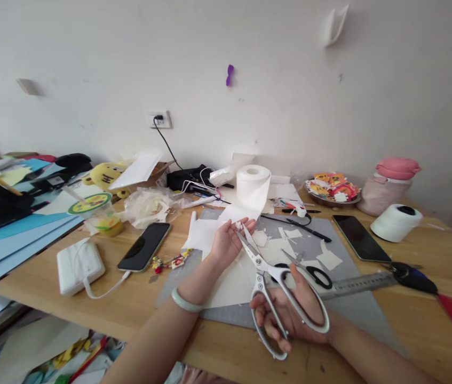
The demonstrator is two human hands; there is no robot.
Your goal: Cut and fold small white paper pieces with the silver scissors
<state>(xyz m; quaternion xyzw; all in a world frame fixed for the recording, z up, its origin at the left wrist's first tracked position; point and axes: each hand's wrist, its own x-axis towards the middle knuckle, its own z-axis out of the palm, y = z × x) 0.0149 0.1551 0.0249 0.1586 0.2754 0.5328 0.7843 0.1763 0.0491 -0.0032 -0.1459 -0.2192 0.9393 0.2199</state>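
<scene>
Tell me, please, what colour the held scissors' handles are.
The handles are silvery grey, seen best in the head view.

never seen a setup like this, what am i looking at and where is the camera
There is no machine here: you see a person's own bare hands. The single picture comes from a camera worn on the head, looking forward and down.

The left hand lies palm up, with small white bits on it. The right hand holds large scissors by the handles, blades parted and pointing toward that palm.

Below them, a grey mat lies on a wooden table. Around it are a white paper roll, two phones, a metal ruler and a spool of white thread.
</scene>
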